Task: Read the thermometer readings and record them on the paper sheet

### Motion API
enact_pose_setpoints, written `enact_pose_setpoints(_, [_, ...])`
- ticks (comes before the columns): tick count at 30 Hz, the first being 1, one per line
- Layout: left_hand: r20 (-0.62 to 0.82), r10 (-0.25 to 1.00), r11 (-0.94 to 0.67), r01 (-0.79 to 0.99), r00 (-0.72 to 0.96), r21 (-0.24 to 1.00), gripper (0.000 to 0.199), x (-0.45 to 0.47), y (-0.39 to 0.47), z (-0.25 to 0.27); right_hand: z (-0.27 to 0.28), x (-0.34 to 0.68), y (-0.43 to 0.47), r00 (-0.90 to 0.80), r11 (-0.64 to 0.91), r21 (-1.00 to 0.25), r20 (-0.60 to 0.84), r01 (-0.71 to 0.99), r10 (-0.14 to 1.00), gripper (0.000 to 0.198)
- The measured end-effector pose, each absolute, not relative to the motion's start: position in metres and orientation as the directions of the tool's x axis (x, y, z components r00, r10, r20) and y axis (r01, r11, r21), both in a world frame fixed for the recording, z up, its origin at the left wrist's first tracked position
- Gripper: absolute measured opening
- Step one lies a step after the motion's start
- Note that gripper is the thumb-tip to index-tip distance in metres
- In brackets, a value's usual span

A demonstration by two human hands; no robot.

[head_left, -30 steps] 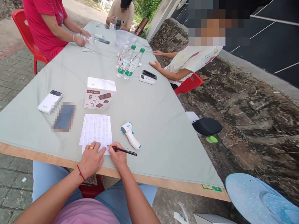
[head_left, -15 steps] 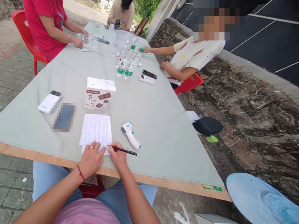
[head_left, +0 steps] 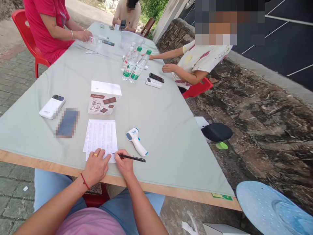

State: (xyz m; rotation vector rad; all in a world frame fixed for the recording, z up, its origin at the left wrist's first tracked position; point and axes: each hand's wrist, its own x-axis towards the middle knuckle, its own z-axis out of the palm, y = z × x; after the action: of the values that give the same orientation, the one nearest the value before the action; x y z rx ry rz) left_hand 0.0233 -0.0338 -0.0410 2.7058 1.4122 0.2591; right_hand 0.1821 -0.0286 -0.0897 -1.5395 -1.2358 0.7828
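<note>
My left hand (head_left: 96,165) lies flat with its fingers stretched over the lower part of some printed sheets of paper (head_left: 101,135), pressing them to the table. Filled with rows of small figures, the top sheet overlaps another beneath it. In my right hand (head_left: 124,164) is a black pen (head_left: 133,158), its tip touching the sheet near the lower right corner. To the right of the paper lies a white and blue infrared thermometer (head_left: 136,140). A white and brown box (head_left: 104,99) marked "Super Meal" stands just behind the sheets.
A white power bank (head_left: 52,107) and a phone (head_left: 67,123) lie at the left. Farther back stand several water bottles (head_left: 137,68) and a clear basin (head_left: 129,38). Other people sit around the table (head_left: 168,156). A blue hat (head_left: 271,205) is at the lower right.
The pen has shifted slightly in my right hand, its back end a little farther right. The person at the right has moved a hand; the one at the left has shifted a bottle.
</note>
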Motion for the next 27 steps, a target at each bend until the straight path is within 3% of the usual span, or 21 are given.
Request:
enact_pose_setpoints(16, [0.130, 0.820, -0.572, 0.807, 0.558, 0.147, 0.034, 0.024, -0.034, -0.041, -0.094, 0.183, -0.029, 0.255, 0.001, -0.935, 0.097, 0.355, 0.962, 0.008])
enact_pose_setpoints(21, [0.124, 0.820, -0.572, 0.801, 0.558, 0.176, 0.033, 0.023, -0.032, -0.041, -0.094, 0.185, -0.033, 0.424, 0.022, -0.920, 0.201, 0.391, 0.883, 0.015])
enact_pose_setpoints(24, [0.138, 0.829, -0.559, 0.794, 0.542, 0.239, 0.033, 0.023, -0.034, -0.042, -0.088, 0.189, -0.029, 0.390, 0.094, -0.833, 0.351, 0.545, 0.851, 0.023])
enact_pose_setpoints(27, [0.212, 0.865, -0.499, 0.743, 0.454, 0.446, 0.030, 0.018, -0.035, -0.045, -0.076, 0.190, -0.013, 0.223, 0.086, -0.650, 0.378, 0.755, 0.899, 0.028])
